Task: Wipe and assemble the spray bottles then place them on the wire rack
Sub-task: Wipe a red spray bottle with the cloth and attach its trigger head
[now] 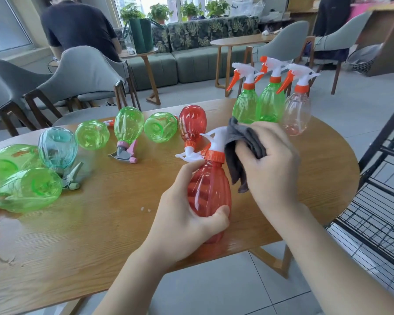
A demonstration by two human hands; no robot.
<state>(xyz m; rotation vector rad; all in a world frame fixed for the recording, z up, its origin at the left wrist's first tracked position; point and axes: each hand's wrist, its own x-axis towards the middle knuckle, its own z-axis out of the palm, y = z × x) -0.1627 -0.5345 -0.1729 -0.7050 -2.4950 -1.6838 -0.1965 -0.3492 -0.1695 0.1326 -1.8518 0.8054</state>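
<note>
While the left hand (187,214) clasps the light, slick red bottle (208,194) round its belly, the right hand (268,164) above it pinches the limp grey cloth (241,151) against the sprayer.

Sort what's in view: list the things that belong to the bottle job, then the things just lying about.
Job:
red bottle, held in left hand
grey cloth, in right hand
three upright bottles
bottles lying on the table
wire rack

Lying about:
grey chairs
sofa
potted plants
</note>
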